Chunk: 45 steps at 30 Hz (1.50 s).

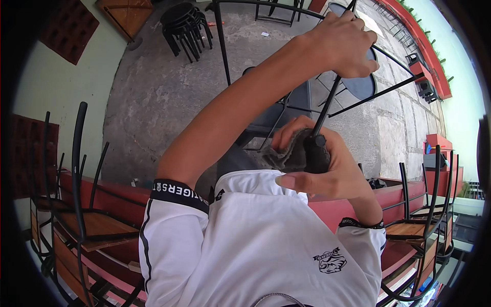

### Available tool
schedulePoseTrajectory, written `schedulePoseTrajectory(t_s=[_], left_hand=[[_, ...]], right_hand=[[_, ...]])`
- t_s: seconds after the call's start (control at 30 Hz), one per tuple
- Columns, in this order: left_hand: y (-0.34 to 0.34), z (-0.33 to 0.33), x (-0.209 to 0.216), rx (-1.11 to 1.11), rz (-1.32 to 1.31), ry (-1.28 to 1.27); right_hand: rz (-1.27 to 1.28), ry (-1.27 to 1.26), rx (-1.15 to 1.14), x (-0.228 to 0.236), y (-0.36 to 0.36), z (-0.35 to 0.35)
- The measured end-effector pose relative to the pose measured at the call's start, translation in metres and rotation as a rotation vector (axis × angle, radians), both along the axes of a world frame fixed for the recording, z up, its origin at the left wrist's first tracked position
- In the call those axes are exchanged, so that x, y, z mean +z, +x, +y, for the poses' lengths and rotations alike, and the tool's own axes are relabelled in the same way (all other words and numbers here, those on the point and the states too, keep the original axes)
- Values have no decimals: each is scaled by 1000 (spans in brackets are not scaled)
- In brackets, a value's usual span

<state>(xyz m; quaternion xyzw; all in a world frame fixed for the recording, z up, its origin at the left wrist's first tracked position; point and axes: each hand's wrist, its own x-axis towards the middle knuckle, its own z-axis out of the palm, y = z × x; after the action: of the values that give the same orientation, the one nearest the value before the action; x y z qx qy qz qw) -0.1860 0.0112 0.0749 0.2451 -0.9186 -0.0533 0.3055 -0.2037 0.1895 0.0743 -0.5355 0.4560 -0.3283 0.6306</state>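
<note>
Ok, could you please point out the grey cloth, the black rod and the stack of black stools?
Grey cloth [292, 154]: head view, on its folded middle.
Black rod [327, 105]: head view, on its bare lower stretch.
Stack of black stools [180, 23]: head view, on the stacked seats.

Lettered in white capitals along the black sleeve band [179, 194], left of centre in the frame; again, smaller and only partly legible, on the opposite band [360, 223], right of centre. Lettered too across the black animal-head emblem [331, 262] on the white shirt [255, 225], lower right.
</note>
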Motion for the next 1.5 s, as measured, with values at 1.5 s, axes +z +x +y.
schedulePoseTrajectory(t_s=[1.5], left_hand=[[174, -21, -68, 384, 914, 153]], right_hand=[[255, -161, -102, -364, -2, -1]])
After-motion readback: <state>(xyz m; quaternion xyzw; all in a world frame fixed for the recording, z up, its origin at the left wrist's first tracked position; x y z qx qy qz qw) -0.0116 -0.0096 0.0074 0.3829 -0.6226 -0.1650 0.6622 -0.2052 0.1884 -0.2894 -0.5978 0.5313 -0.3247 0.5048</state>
